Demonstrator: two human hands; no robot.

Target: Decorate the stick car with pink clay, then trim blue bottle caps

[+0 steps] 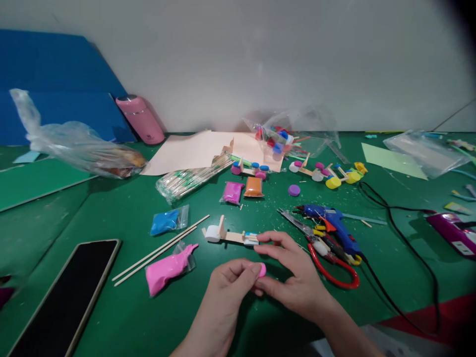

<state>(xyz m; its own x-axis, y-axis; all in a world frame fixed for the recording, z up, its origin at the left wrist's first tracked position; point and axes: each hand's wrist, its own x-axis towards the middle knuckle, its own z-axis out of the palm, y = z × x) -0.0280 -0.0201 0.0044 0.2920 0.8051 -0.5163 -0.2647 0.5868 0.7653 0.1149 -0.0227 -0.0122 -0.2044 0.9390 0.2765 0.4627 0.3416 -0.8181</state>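
Observation:
My left hand (232, 285) pinches a small lump of pink clay (262, 270) between thumb and fingers. Beside it, my right hand (297, 277) has its index and middle fingers stretched out and apart, with the thumb close to the clay; whether it touches is unclear. Just beyond the fingertips lies a small toy car (234, 237) made of wooden sticks, with white wheels and a bit of blue at one end. An open packet of pink clay (167, 270) rests to the left, near two thin wooden skewers (156, 253).
Scissors (332, 263) and a blue glue gun (334, 223) with a cord lie at right. Clay packets, finished toy cars (308, 171) and a purple cap (294, 190) sit farther back. A phone (63, 302) is at left; a pink bottle (141, 119) leans on the wall.

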